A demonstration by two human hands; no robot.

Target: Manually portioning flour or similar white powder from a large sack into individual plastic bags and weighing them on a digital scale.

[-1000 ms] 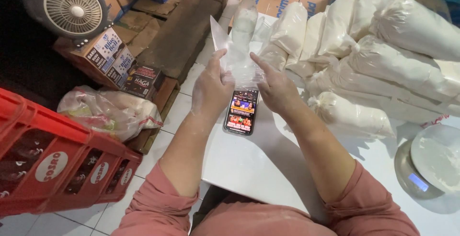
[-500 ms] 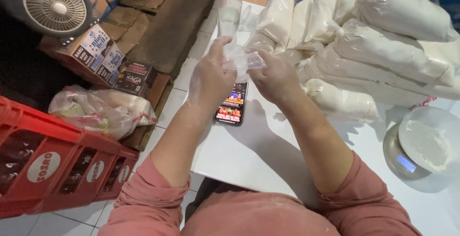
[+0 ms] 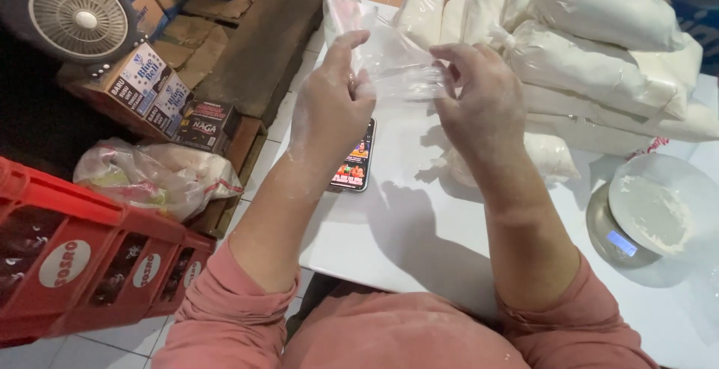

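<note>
Raised since the earlier frame, both hands now hold the bag higher above the white table [image 3: 419, 219]. Thin clear empty plastic bag [image 3: 389, 58]: judged feather-light, limp, slippery; best pinched at its mouth edges. Left hand [image 3: 329, 107] and right hand [image 3: 479, 96], flour-dusted, each pinch one side, spreading it.

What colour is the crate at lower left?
Red crate with white oval labels, head view.

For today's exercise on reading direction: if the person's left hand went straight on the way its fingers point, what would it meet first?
The left hand points up and away, already pinching the clear plastic bag. Past that, probably the filled white bags, though depth is unclear.
</note>
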